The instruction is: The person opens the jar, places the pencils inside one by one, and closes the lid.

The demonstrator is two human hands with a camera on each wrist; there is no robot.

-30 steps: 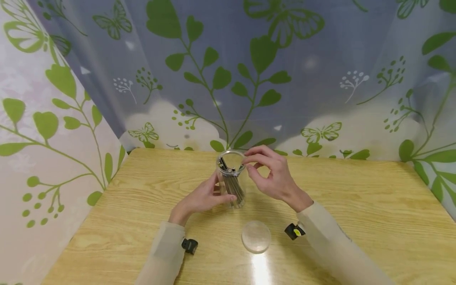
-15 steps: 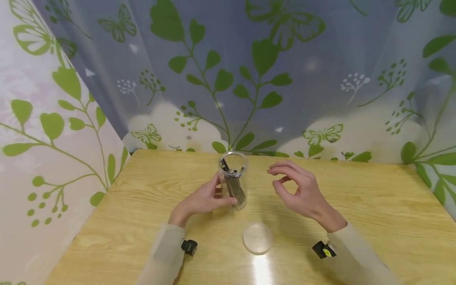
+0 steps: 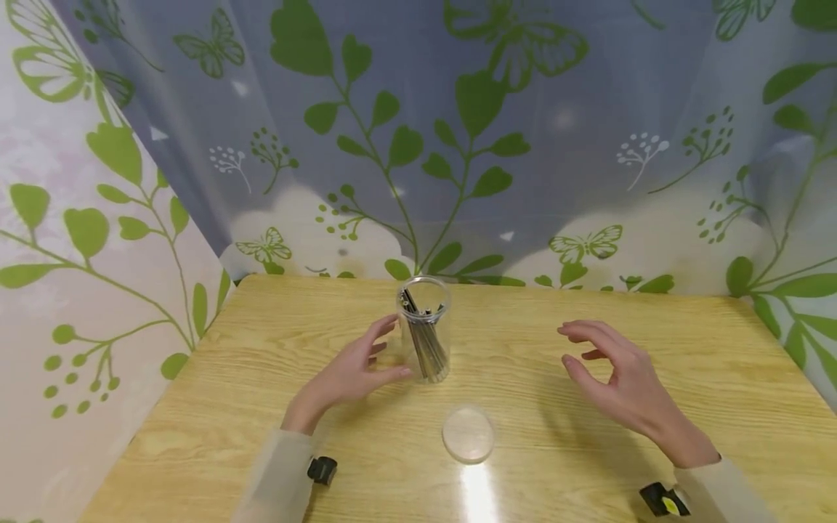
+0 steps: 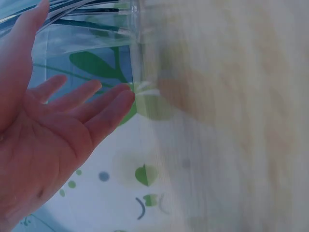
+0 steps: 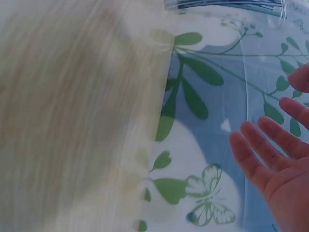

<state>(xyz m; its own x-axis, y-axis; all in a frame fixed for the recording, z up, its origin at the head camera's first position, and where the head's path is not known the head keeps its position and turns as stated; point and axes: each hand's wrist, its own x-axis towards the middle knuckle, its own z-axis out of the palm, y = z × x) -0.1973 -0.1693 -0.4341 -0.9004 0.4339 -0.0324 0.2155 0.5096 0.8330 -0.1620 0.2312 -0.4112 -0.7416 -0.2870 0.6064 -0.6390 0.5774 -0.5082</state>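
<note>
A clear round jar [image 3: 425, 341] stands upright at the middle of the table, its top uncovered. Several thin dark sticks [image 3: 428, 345] lean inside it; their exact kind is hard to make out. My left hand [image 3: 349, 374] is just left of the jar with relaxed, spread fingers and grips nothing. In the left wrist view that hand [image 4: 58, 125] has its palm showing, close to the jar [image 4: 87, 34]. Well to the right, my right hand [image 3: 621, 381] hovers over the table with loosely bent fingers and nothing in it. A clear round lid [image 3: 468, 434] lies flat in front of the jar.
The wood-grain table [image 3: 229, 407] meets a blue curtain [image 3: 562, 145] with green leaves and butterflies along its back edge. A pale patterned wall [image 3: 85, 276] borders it on the left. Light glares off the tabletop near the lid.
My right hand has drawn away from the jar's rim to the right. My left hand has let go of the jar and shifted slightly left. Jar and lid stay put.
</note>
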